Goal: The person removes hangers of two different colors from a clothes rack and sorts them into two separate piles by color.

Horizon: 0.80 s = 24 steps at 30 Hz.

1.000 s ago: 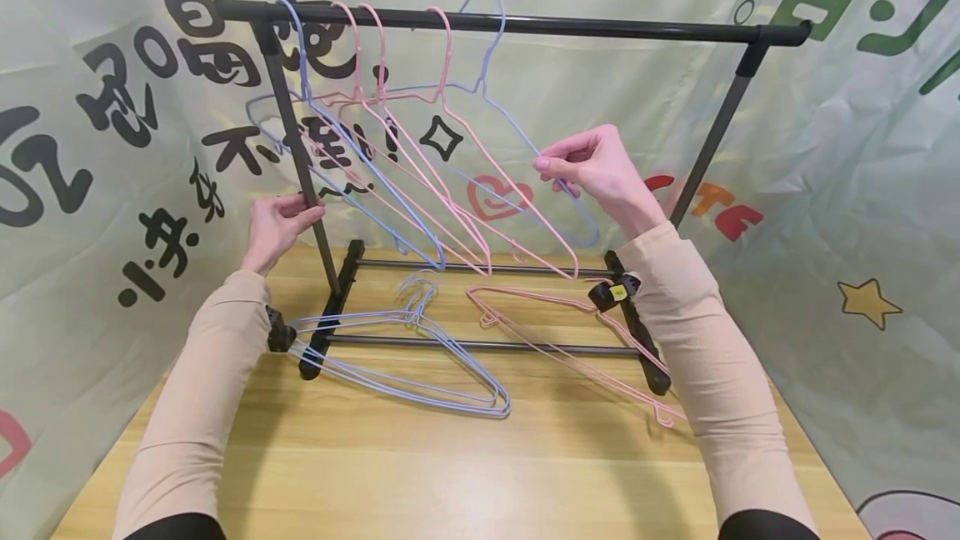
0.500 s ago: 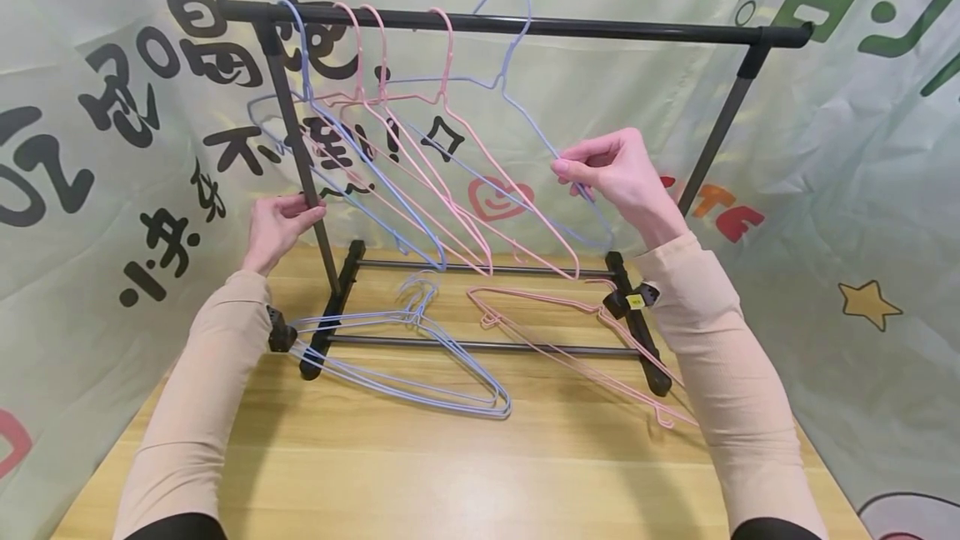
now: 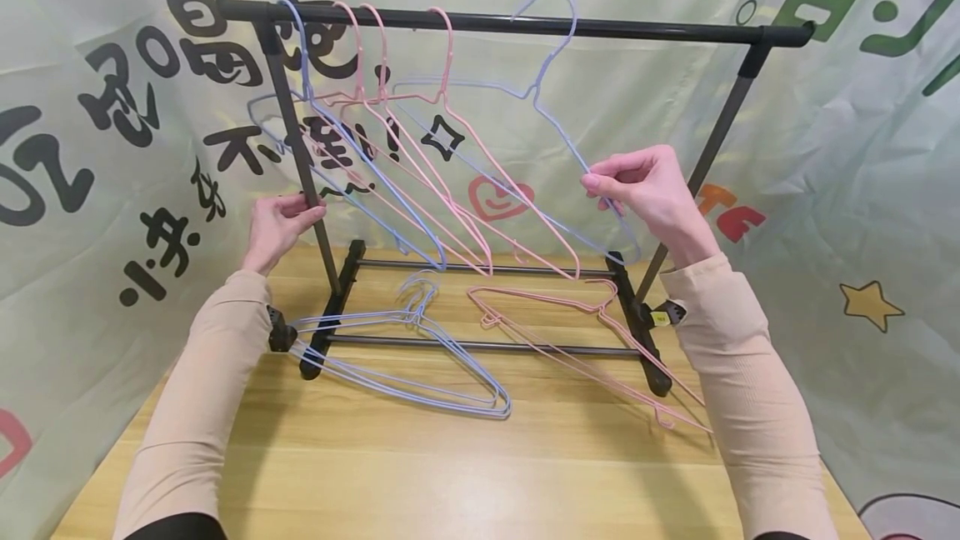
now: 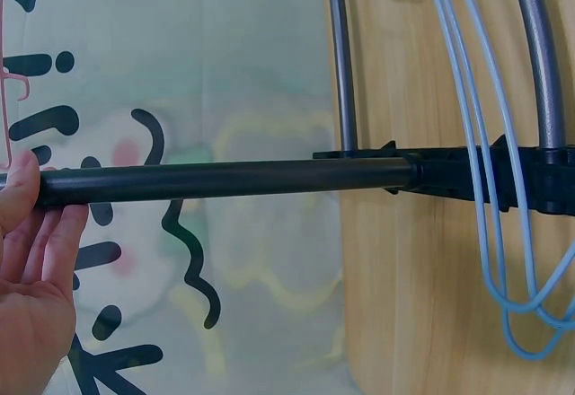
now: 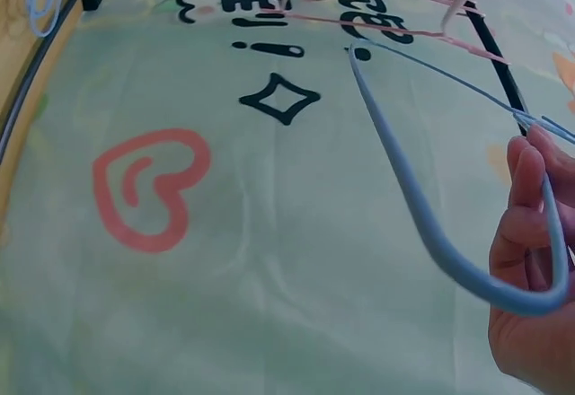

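Pinching the blue hanger [image 3: 536, 92], my nearer right hand [image 3: 652, 192] sits below the rack's top bar [image 3: 645, 27]; my left hand [image 3: 274, 229] grips the rack's left post [image 4: 252, 179]. Hooked just right of the bar's middle, the hanger slants lengthwise down toward my right hand.

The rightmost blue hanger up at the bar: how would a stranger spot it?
Find the black rack on the wooden table and follow its top bar rightward. Past the pink hangers hanging there comes a single blue hanger. The right hand pinches it, unlike the other blue hangers.
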Motion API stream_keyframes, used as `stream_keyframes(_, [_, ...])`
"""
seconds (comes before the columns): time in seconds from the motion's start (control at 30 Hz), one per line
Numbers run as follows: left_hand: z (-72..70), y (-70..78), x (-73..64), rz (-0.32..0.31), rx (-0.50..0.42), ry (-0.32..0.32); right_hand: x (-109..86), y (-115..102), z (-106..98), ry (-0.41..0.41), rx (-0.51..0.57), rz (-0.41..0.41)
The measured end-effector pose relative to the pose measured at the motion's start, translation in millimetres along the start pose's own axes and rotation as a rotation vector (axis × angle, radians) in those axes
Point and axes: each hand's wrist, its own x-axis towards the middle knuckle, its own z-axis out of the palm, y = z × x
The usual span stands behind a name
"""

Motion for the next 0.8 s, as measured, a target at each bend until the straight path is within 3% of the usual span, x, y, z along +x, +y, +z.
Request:
stream_keyframes(0.53, [-0.5,1.0,-1.4,-0.003,0.023,0.003,-18.3,58,-3,-0.038,-0.244,0.179])
stream_keyframes(0.8, [-1.2,1.3,-1.1,-0.022,0.025,-0.005,-27.3,89,2,-0.057,-0.232,0.262])
